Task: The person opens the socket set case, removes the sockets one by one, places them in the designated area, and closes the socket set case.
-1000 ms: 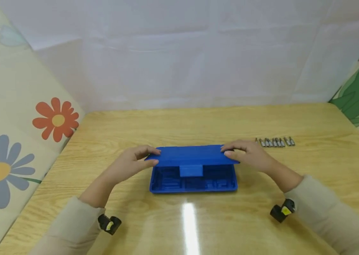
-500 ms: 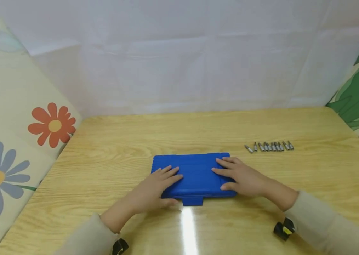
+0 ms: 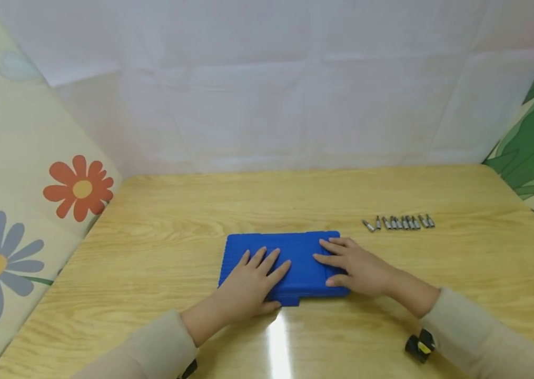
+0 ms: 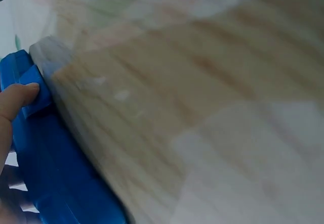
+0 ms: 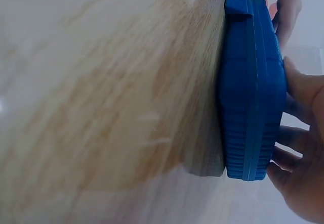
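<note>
A blue plastic case lies on the table with its lid down. Its front latch sticks out toward me, partly covered by my left thumb. My left hand rests on the left and middle of the lid, fingers spread and straight. In the left wrist view, the thumb touches the latch. On the lid's right end lies my right hand, fingers apart and extended. The right wrist view shows the case from its side, lid meeting base. What the case holds is hidden.
Several small metal driver bits lie in a loose row on the wooden table, right and behind the case. A white sheet hangs behind the table. Floral-patterned cloth borders the left side.
A second ago both hands held the half-raised lid by its sides; it has come down onto the base. Since then my left hand has slid right, its thumb reaching the latch.
</note>
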`<state>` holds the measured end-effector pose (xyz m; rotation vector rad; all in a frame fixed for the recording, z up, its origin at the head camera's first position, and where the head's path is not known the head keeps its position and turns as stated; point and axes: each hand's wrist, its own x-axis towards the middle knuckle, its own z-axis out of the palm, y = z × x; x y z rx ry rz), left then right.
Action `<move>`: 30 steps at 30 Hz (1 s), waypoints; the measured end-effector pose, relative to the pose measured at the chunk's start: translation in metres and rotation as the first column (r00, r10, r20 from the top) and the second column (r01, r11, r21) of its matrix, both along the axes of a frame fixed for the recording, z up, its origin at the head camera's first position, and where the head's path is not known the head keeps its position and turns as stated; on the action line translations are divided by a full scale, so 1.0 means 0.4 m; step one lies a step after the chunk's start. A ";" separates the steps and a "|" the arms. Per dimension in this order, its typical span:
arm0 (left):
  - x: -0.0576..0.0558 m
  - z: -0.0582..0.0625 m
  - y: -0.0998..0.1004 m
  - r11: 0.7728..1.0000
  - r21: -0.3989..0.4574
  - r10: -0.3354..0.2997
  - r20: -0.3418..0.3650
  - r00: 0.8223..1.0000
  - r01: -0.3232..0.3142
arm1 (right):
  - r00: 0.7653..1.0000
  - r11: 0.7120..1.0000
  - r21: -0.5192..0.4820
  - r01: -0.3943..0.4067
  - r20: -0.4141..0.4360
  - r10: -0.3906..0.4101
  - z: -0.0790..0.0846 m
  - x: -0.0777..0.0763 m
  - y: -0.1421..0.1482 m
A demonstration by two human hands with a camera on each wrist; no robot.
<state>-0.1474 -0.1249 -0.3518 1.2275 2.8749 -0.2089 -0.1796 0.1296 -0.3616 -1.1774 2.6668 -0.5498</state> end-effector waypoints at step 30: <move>-0.004 -0.011 0.023 0.999 -0.037 -0.035 -0.058 0.998 0.033 | 0.998 1.000 0.009 0.021 0.051 -0.021 0.002 0.001 -0.003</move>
